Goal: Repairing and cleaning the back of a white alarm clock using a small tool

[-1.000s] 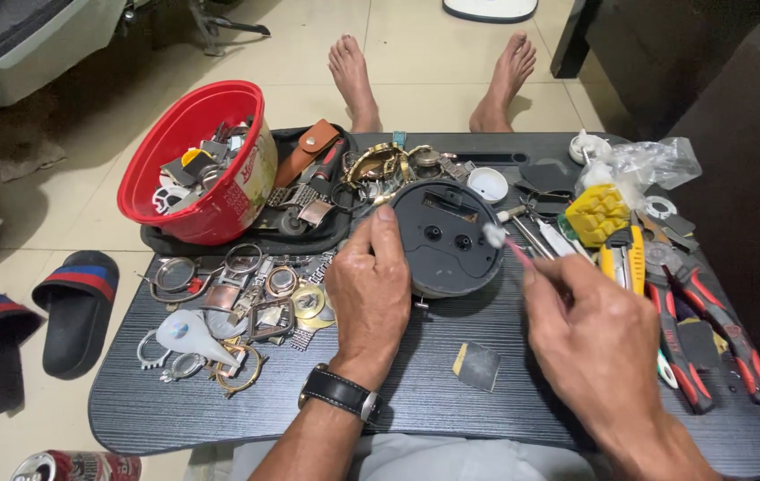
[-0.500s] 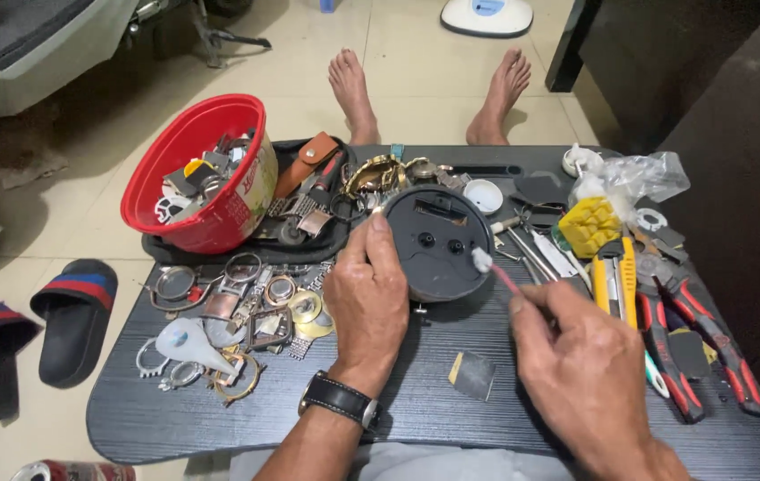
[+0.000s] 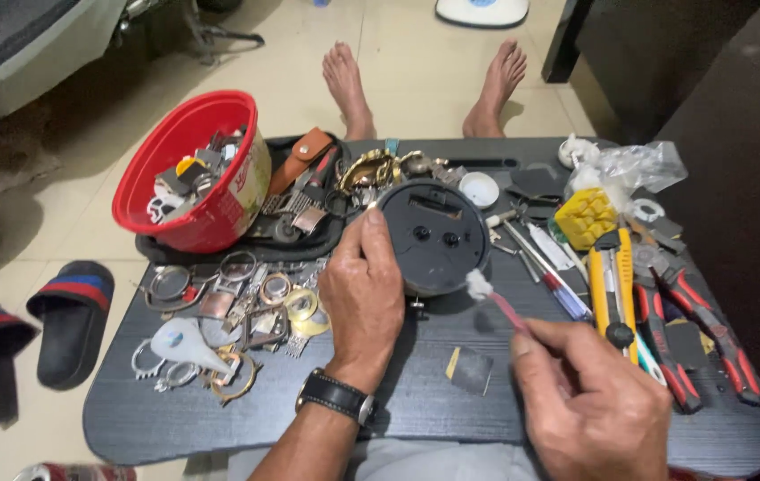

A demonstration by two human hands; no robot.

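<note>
While left hand (image 3: 364,287) fingers steady the round black clock (image 3: 433,234), right hand (image 3: 589,405) pinches a cotton swab (image 3: 496,301) (tip beside it)

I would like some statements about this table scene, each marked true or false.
1. The left hand holds a round black clock case at its edge. True.
2. The right hand holds a screwdriver. False: it holds a pink-stemmed cotton swab, its white tip beside the case.
3. The red bowl is empty. False: it holds small metal parts.
4. A black wristwatch is on the left wrist. True.
5. The yellow utility knife lies to the left of the clock case. False: it lies to its right, near the red-handled pliers.
</note>
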